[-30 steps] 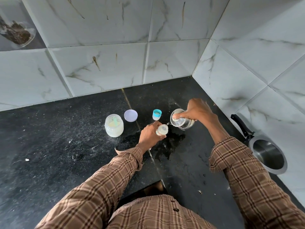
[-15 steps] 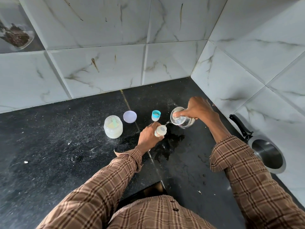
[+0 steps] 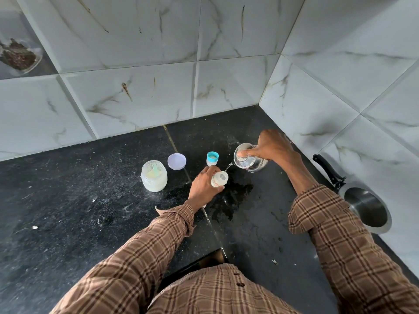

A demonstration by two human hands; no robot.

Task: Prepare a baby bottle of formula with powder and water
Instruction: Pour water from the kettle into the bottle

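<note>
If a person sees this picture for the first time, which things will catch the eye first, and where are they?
At the centre, the right hand tilts a small glass kettle, and a thin stream of water runs into the open baby bottle that the left hand holds on the black counter. A wet patch lies just beside the bottle. To the left stands an open powder jar with a scoop inside.

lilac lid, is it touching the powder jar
Apart. The head view shows a strip of dark counter between the lilac lid and the powder jar.
</note>
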